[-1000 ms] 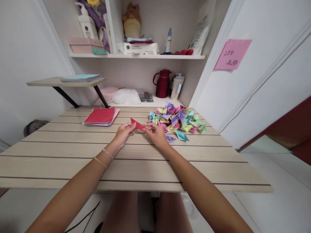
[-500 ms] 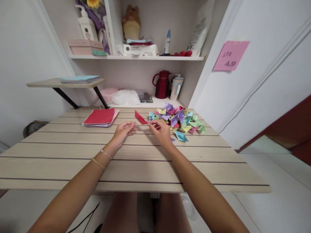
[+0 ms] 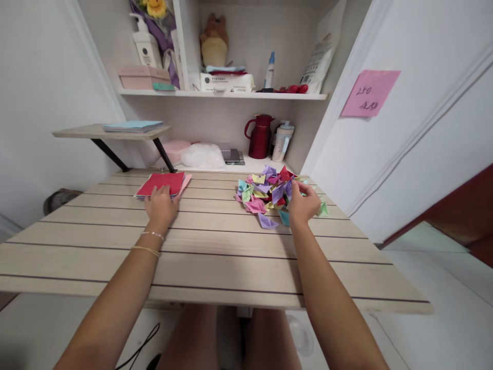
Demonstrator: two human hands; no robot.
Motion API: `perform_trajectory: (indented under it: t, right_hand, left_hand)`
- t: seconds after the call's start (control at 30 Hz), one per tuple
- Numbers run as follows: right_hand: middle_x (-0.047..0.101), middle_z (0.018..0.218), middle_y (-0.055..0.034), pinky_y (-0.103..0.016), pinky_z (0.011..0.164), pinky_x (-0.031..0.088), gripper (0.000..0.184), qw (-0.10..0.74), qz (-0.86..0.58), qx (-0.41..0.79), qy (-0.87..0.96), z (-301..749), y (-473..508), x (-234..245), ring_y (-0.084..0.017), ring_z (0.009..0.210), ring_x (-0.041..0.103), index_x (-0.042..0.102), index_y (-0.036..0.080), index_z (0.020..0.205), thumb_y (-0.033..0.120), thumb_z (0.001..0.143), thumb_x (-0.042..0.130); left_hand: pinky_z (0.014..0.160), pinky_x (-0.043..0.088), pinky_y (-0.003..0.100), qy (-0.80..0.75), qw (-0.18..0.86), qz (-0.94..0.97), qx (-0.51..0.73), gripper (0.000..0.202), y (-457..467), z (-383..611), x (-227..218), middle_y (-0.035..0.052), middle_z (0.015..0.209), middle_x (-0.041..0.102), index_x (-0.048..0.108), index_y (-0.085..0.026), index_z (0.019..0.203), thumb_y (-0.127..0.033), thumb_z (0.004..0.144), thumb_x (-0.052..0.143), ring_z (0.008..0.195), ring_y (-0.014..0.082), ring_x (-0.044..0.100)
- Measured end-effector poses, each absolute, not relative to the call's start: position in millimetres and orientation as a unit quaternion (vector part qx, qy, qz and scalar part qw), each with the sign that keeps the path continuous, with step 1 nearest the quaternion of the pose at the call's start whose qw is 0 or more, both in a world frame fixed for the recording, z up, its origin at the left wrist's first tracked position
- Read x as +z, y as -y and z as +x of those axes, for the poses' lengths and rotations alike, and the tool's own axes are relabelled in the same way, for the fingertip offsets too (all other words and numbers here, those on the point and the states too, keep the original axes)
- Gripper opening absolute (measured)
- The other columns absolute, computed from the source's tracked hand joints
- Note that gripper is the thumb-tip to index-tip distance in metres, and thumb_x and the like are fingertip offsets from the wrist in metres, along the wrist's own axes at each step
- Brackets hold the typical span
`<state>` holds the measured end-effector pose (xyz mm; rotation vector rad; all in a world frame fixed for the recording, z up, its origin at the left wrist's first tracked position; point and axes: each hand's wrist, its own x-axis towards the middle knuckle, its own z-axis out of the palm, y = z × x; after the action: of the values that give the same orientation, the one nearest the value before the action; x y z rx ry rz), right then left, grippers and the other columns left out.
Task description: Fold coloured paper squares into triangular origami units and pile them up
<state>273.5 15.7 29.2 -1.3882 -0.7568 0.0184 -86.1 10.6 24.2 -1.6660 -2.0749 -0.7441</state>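
Observation:
On the left of the slatted table, my left hand (image 3: 162,206) lies palm down on a stack of coloured paper sheets with a red sheet (image 3: 164,182) on top. Its fingers are stretched out over the near edge of that sheet. My right hand (image 3: 303,202) is over the right side of a pile of folded paper boats (image 3: 262,188). Thumb and index finger are pinched together at the edge of a red paper boat (image 3: 285,174) on top of the pile. The hand hides part of the pile, including most of a blue boat (image 3: 284,218).
A purple boat (image 3: 267,221) lies at the pile's near edge. A small raised shelf (image 3: 77,131) with blue paper (image 3: 133,126) overhangs the table's back left. Behind the table stand a red jug (image 3: 260,137), a pale tumbler (image 3: 282,141) and a white plastic bag (image 3: 203,155).
My right hand has carried the red paper boat from the table's middle rightward to the pile. My left hand has moved left onto the paper stack. The view has shifted slightly.

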Motion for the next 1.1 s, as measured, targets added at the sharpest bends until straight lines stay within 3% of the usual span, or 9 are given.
perform_trajectory:
  t: [0.07, 0.17, 0.47, 0.83, 1.1]
  right_hand:
    - [0.068, 0.078, -0.0057, -0.031, 0.071, 0.041, 0.032, 0.711, -0.617, 0.015, 0.337, 274.4, -17.3, 28.3, -0.019, 0.072, 0.058, 0.07, 0.016, 0.082, 0.043, 0.074, 0.056]
    - [0.067, 0.079, -0.006, -0.029, 0.069, 0.041, 0.034, 0.728, -0.605, 0.011, 0.323, 272.6, -18.1, 29.2, -0.018, 0.07, 0.057, 0.069, 0.014, 0.084, 0.043, 0.075, 0.054]
    - [0.065, 0.077, -0.0043, -0.026, 0.062, 0.041, 0.033, 0.732, -0.559, -0.021, 0.388, 246.3, -7.4, 36.8, -0.014, 0.062, 0.052, 0.066, 0.015, 0.085, 0.043, 0.08, 0.049]
    - [0.058, 0.059, 0.0007, -0.024, 0.056, 0.04, 0.027, 0.685, -0.512, 0.029, 0.517, 208.4, 6.7, 29.9, -0.013, 0.054, 0.051, 0.065, 0.016, 0.083, 0.038, 0.081, 0.05]
    - [0.058, 0.056, 0.0018, -0.025, 0.06, 0.04, 0.021, 0.615, -0.474, 0.035, 0.63, 190.6, 14.6, 21.3, -0.013, 0.053, 0.052, 0.066, 0.019, 0.079, 0.036, 0.08, 0.053]
  left_hand:
    - [0.084, 0.037, 0.045, 0.762, 0.158, -0.588, -0.222, 0.038, -12.9, -92.6, 23.5, 0.0203, 0.102, 0.065, 0.064, -0.011, 0.106, -0.033, 0.081, 0.046, 0.101, 0.0345, 0.055]
    - [0.076, 0.039, 0.043, 0.775, 0.147, -0.579, -0.206, 0.038, -13.8, -96.9, 25.8, 0.019, 0.092, 0.067, 0.069, -0.014, 0.097, -0.035, 0.083, 0.04, 0.09, 0.0336, 0.059]
    - [0.077, 0.036, 0.041, 0.751, 0.178, -0.577, -0.266, 0.043, -17.7, -104.7, 23.5, 0.0185, 0.09, 0.067, 0.07, -0.013, 0.095, -0.039, 0.084, 0.038, 0.09, 0.0312, 0.056]
    - [0.067, 0.036, 0.037, 0.722, 0.196, -0.572, -0.335, 0.028, -17.2, -103.3, 21.2, 0.0112, 0.073, 0.064, 0.07, -0.015, 0.081, -0.037, 0.079, 0.052, 0.075, 0.0256, 0.054]
    - [0.075, 0.038, 0.039, 0.691, 0.179, -0.604, -0.354, 0.03, -16.1, -96.2, 22.2, 0.0124, 0.085, 0.066, 0.067, -0.014, 0.09, -0.039, 0.076, 0.056, 0.086, 0.0272, 0.055]
